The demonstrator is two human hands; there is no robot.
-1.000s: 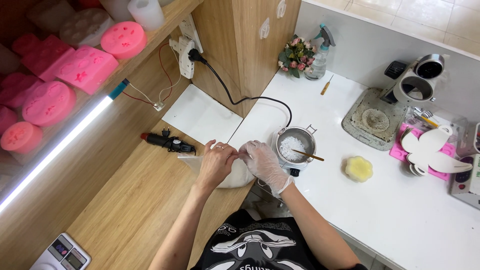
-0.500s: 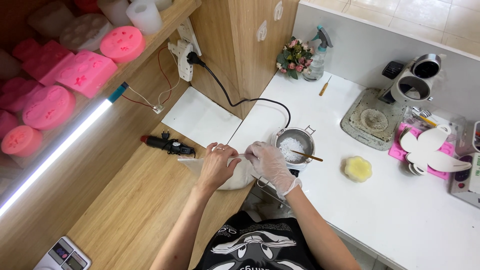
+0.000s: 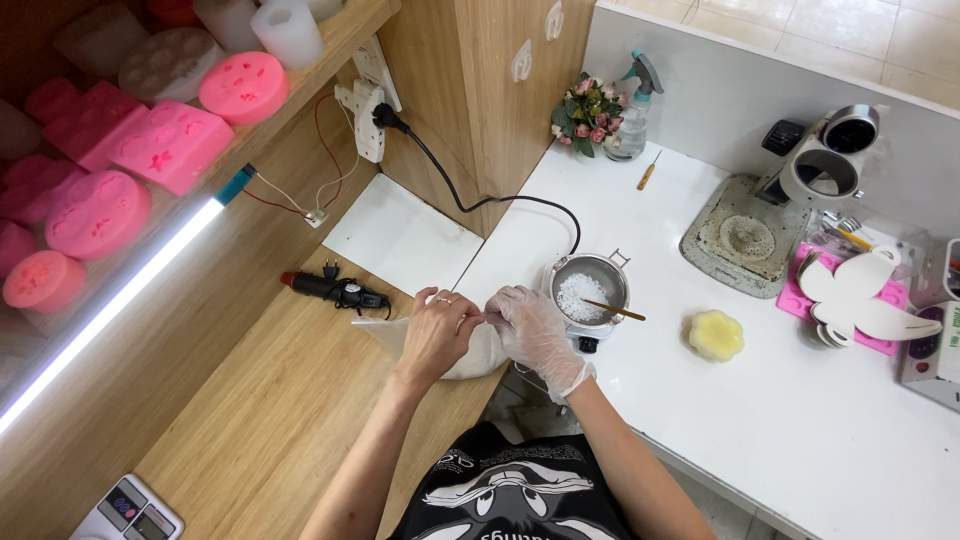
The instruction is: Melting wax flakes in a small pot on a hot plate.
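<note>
Pink moulds (image 3: 160, 140) crowd the shelf at the upper left of the frame, above a lit strip lamp (image 3: 120, 300); a scale (image 3: 128, 512) peeks in at the lower left corner. Moving right along the wooden counter (image 3: 270, 420), a black tool (image 3: 335, 289) lies just left of the hands. At centre, the bare left hand (image 3: 437, 333) and the gloved right hand (image 3: 530, 328) meet over a clear bag (image 3: 478, 352) of white stuff — both hands curled, fingers pinched on the bag's top edge, fingertips touching. Just right of the bag stands a metal pot (image 3: 590, 287) of white flakes with a stick (image 3: 612, 310) resting in it. Further right on the white table (image 3: 780, 430) sits a yellow flower-shaped block (image 3: 716, 336), well apart — then a pink tray (image 3: 860, 300) at the right edge.
</note>
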